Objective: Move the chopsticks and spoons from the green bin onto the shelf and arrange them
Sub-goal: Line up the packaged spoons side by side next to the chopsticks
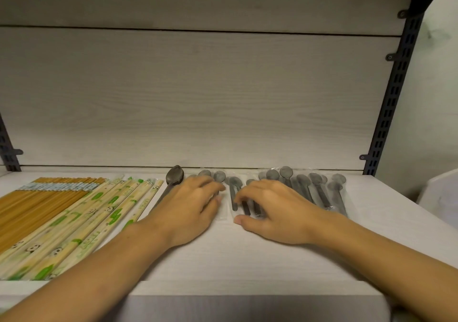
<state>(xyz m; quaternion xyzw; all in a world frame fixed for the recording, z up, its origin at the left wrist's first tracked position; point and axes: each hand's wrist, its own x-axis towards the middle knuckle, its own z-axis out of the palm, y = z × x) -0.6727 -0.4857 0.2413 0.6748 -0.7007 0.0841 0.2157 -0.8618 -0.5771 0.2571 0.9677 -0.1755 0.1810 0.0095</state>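
Note:
On the pale wooden shelf (247, 252) lie rows of cutlery. At the far left sit brown chopsticks (37, 198) with a pale band, then several green-and-white wrapped chopsticks (81, 225). A stack of bare metal spoons (173, 178) lies beside them. Several grey spoons in clear wrappers (314, 190) line the back right. My left hand (188, 210) rests palm down on wrapped spoons, fingers bent. My right hand (275, 210) lies over other wrapped spoons (235, 193), fingertips touching the handles, thumb on the shelf. The green bin is out of view.
A wood-grain back panel (198, 98) rises behind the shelf. Dark slotted uprights stand at the right (391, 98) and left (7, 148). A white object (441, 198) sits past the shelf's right end. The shelf's front edge (247, 289) runs under my forearms.

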